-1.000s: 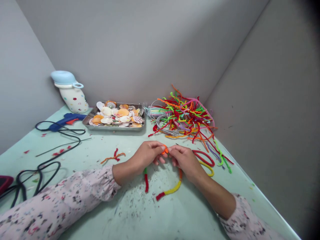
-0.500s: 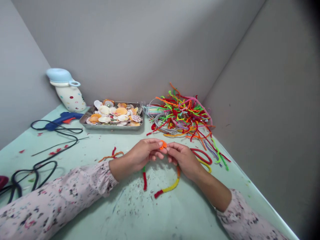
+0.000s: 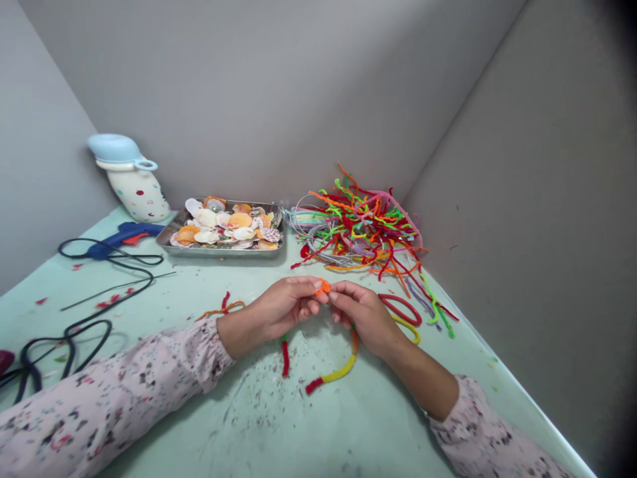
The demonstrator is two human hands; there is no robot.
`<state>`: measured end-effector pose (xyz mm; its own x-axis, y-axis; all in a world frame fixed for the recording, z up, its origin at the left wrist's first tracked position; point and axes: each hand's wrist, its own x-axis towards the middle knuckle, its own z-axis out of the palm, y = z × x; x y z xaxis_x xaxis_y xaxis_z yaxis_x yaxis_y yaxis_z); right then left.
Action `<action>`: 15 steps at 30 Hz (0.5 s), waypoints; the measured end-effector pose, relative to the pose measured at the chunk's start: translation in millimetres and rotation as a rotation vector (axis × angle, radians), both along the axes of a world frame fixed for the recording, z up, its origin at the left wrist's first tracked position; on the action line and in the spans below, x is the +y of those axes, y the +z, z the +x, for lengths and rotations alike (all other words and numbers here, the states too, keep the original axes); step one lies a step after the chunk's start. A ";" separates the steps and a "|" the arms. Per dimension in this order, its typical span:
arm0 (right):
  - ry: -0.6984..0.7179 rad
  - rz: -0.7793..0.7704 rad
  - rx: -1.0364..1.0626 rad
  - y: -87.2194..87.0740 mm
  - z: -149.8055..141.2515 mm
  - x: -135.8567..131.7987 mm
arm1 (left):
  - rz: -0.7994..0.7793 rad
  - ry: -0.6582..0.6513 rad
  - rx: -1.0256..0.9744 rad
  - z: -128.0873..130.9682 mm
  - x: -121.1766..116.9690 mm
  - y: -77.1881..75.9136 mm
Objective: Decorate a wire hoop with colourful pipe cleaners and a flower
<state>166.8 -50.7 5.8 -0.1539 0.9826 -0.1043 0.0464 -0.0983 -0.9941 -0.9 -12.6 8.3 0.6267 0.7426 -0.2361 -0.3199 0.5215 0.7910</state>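
My left hand (image 3: 283, 307) and my right hand (image 3: 359, 312) meet fingertip to fingertip over the pale green table (image 3: 209, 411). Both pinch the orange middle part of a multicoloured pipe cleaner band (image 3: 323, 287). Its two ends hang down below the hands: a green and red end (image 3: 285, 357) under the left hand, an orange, yellow and red end (image 3: 334, 376) under the right hand. The fingers of both hands are closed on the band.
A heap of coloured pipe cleaners (image 3: 365, 232) lies at the back right. A metal tray of seashells (image 3: 226, 231) stands behind the hands. A blue glue gun (image 3: 124, 238) with a black cable (image 3: 84, 312) lies left, beside a dotted bottle (image 3: 130, 178). Red and yellow loops (image 3: 401, 312) lie right.
The hands stay together on the orange part with only small finger movement. The view has shifted slightly, so everything sits a little lower left.
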 end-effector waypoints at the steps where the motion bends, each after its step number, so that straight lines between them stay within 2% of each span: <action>1: -0.002 -0.001 0.018 -0.2 0.1 0.2 | 0.013 0.004 0.008 0.2 -0.4 0.2; 15: -0.003 -0.020 0.048 -2.3 1.0 0.7 | 0.029 -0.011 0.068 0.7 -3.7 3.6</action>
<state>167.8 -50.0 3.4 -0.1565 0.9808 -0.1162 -0.0013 -0.1179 -0.9930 -0.2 -16.4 12.0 0.6181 0.7430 -0.2566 -0.2597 0.5011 0.8255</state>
